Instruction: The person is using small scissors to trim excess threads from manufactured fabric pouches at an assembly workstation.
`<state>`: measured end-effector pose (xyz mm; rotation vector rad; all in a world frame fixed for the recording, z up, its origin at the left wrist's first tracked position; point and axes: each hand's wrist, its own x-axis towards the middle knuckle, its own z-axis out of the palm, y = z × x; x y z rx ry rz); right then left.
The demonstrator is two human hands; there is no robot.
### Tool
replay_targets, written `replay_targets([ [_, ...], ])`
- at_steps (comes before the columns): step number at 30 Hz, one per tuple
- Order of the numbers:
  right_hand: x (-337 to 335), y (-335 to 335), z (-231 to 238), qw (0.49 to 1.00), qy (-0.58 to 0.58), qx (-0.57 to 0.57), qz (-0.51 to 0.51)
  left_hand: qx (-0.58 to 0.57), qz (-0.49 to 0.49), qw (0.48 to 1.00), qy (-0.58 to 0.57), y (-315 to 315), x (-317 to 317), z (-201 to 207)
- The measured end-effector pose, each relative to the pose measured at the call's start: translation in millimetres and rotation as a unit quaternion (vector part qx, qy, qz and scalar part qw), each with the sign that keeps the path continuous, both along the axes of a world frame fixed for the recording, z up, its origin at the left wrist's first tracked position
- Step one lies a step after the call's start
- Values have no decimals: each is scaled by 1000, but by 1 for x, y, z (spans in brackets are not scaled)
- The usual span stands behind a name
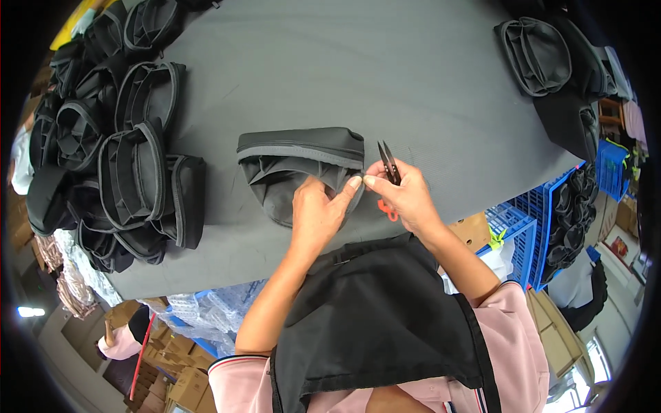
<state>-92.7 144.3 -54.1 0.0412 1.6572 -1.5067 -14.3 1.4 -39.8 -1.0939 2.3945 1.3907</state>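
A black zippered pouch (303, 141) lies open-mouthed on the table in front of me. My left hand (320, 212) reaches into its opening, thumb and fingers closed on the edge near the right corner. At that same corner, my right hand (407, 199) pinches with thumb and forefinger, its fingertips meeting those of the left. Tucked in the right hand is a pair of thread snips (390, 164), the dark blades pointing up and away, the red handle loop showing below the palm. Whatever sits between the pinching fingertips is too small to make out.
Similar black pouches (134, 175) are heaped along the table's left side, and more pouches (533, 58) lie at the far right. Beyond the right edge of the grey table (441, 76) stand blue crates (516, 237). Clear plastic wrap (206, 313) and cardboard boxes (187, 389) are at lower left.
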Motion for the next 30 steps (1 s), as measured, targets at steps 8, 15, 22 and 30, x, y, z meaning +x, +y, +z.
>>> replay_targets([
  [8, -4, -7, -11, 972, -144, -164, -93, 1, -90, 991, -99, -7, -16, 22],
  [15, 1, -4, 5, 997, 67, -15, -29, 5, 0, 998, 56, 0, -19, 13],
  [22, -10, 10, 34, 906, 383, 141, 114, 9, 18, 1000, 13, -2, -15, -1],
  [30, -27, 13, 31, 921, 350, 97, 138, 3, 12, 1000, 13, 1, -16, 5],
])
